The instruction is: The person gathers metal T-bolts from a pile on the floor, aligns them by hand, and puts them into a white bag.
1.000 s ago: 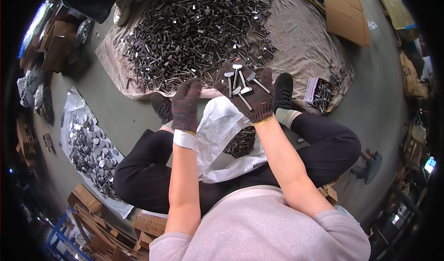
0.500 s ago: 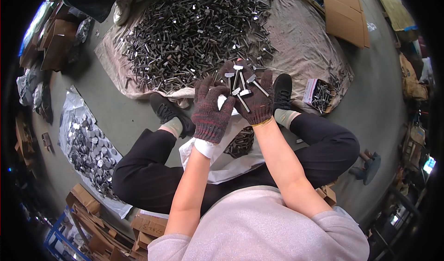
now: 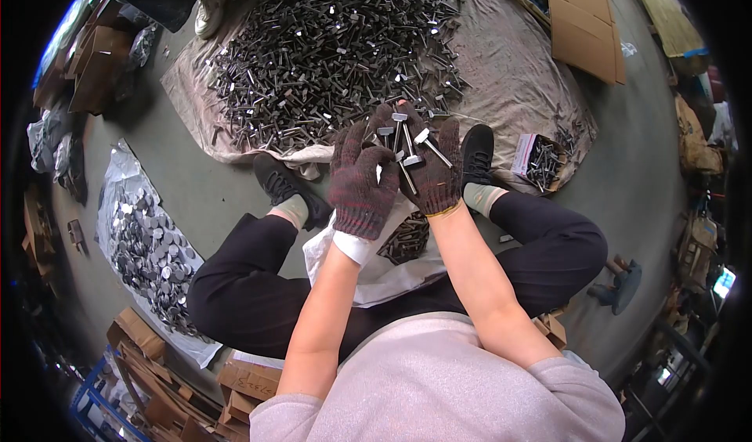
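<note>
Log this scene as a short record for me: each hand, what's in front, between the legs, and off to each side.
Right hand: gloved, palm up, several T-shaped metal pieces lying on it
Left hand: gloved, next to the right; contact with the pieces unclear
Front: large heap of metal parts on a cloth sheet
Between legs: white plastic, dark parts next to it
Left side: metal discs on plastic sheeting
Right side: small open box holding metal parts

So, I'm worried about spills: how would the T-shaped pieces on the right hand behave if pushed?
The T-shaped pieces would probably slide or tumble, since they lie loosely overlapping on the gloved right hand. Their straight shanks look rigid, and their metallic shine suggests some weight for their size.
</note>
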Demonstrator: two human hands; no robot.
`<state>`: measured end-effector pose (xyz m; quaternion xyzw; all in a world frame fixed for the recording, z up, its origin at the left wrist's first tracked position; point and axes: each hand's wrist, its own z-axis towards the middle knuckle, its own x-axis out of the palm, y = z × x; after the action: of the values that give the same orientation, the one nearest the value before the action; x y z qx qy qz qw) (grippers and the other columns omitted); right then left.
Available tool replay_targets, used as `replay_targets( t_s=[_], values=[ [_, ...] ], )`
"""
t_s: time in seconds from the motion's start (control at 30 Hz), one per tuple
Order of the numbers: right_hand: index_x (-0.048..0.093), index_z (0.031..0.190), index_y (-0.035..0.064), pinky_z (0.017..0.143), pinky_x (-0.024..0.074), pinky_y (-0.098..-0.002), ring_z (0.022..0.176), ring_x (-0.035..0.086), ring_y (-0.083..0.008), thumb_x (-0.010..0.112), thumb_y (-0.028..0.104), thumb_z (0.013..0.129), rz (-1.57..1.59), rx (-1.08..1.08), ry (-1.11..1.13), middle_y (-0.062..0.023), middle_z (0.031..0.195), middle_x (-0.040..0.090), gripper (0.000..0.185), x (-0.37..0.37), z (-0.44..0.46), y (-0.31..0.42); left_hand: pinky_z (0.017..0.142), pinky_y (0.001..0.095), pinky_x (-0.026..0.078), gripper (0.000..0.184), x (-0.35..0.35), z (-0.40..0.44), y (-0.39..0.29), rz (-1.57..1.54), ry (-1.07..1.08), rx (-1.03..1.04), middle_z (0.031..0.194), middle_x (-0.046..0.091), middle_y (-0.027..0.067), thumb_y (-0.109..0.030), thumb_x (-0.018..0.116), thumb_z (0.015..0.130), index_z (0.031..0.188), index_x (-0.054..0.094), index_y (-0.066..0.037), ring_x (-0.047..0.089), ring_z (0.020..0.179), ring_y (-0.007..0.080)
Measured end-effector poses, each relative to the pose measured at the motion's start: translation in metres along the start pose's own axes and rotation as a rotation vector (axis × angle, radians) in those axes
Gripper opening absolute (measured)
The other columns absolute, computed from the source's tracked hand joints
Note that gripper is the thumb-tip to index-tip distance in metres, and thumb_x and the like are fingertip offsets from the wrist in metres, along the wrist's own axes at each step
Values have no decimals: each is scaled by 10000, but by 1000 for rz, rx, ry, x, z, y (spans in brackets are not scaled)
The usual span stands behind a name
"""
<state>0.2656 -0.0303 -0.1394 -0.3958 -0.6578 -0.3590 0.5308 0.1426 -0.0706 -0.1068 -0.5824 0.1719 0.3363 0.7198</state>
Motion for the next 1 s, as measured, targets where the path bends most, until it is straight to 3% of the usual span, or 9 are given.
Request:
replay_targets(
  t_s=[0.33, 0.4, 0.43, 0.53, 0.6, 0.63, 0.73, 0.83, 1.0],
  values=[
    [479, 1405, 65, 1125, 328, -561, 1334, 430, -384, 441, 622, 950, 94, 10, -55, -220, 1432, 474, 720, 16, -18, -6, 954, 393, 489, 195, -12, -3, 1, -320, 106, -171, 1299, 591, 216, -108, 738, 716, 881, 659, -41, 574, 1202, 356],
    [542, 1339, 60, 1108, 335, -585, 1284, 485, -400, 529, 556, 941, 122, -20, 5, -220, 1362, 544, 635, 14, -19, 1, 955, 387, 487, 190, -17, -5, 1, -381, 103, -193, 1274, 606, 217, -104, 735, 733, 892, 656, -37, 590, 1182, 353],
    [591, 1266, 59, 1028, 431, -584, 1244, 525, -401, 603, 473, 932, 63, -13, -14, -207, 1291, 597, 532, 16, -21, 8, 955, 381, 486, 185, -22, -7, 0, -441, 103, -219, 1248, 622, 217, -101, 733, 750, 902, 652, -33, 605, 1162, 351],
    [621, 1188, 71, 739, 597, -462, 1160, 589, -362, 604, 353, 961, 34, 111, 25, -174, 1210, 632, 363, 33, -51, 36, 776, 260, 514, 116, -45, -9, -9, -783, 144, -479, 1057, 692, 99, -59, 693, 850, 934, 647, 5, 655, 878, 123],
    [632, 1154, 63, 621, 582, -349, 1008, 658, -279, 601, 235, 966, -403, 185, 10, -146, 1074, 681, 256, 48, -70, 54, 698, 231, 515, 127, -56, -12, -3, -917, 139, -581, 892, 686, 40, -51, 685, 867, 973, 652, 12, 638, 774, 92],
    [644, 1131, 61, 596, 571, -312, 968, 670, -241, 607, 196, 959, -642, 247, 2, -133, 1029, 694, 222, 57, -78, 59, 760, 322, 579, 167, -61, -14, 4, -937, 167, -574, 947, 701, 145, -54, 656, 887, 1022, 634, 41, 696, 823, 202],
    [684, 1089, 32, 844, 540, -303, 992, 659, -184, 648, 199, 915, -1164, 524, -111, -103, 1047, 691, 244, 65, -94, 40, 748, 323, 575, 161, -70, -17, 6, -1047, 170, -591, 926, 692, 114, -65, 673, 885, 1012, 633, 24, 684, 822, 188],
    [675, 1139, 78, 966, 485, -361, 1086, 638, -278, 613, 285, 912, -2016, 384, 22, -127, 1170, 674, 313, 60, -109, 9, 701, 280, 549, 168, -78, -17, -11, -917, 125, -530, 863, 678, 80, -49, 702, 852, 991, 637, 19, 648, 756, 142],
    [677, 1162, 27, 876, 520, -310, 939, 673, -171, 614, 276, 938, -1836, 0, -64, -131, 1051, 717, 341, 80, -114, 21, 698, 283, 494, 132, -88, -32, -5, -601, 231, -334, 867, 640, 39, -97, 660, 891, 989, 628, -15, 589, 772, 128]
  ],
)
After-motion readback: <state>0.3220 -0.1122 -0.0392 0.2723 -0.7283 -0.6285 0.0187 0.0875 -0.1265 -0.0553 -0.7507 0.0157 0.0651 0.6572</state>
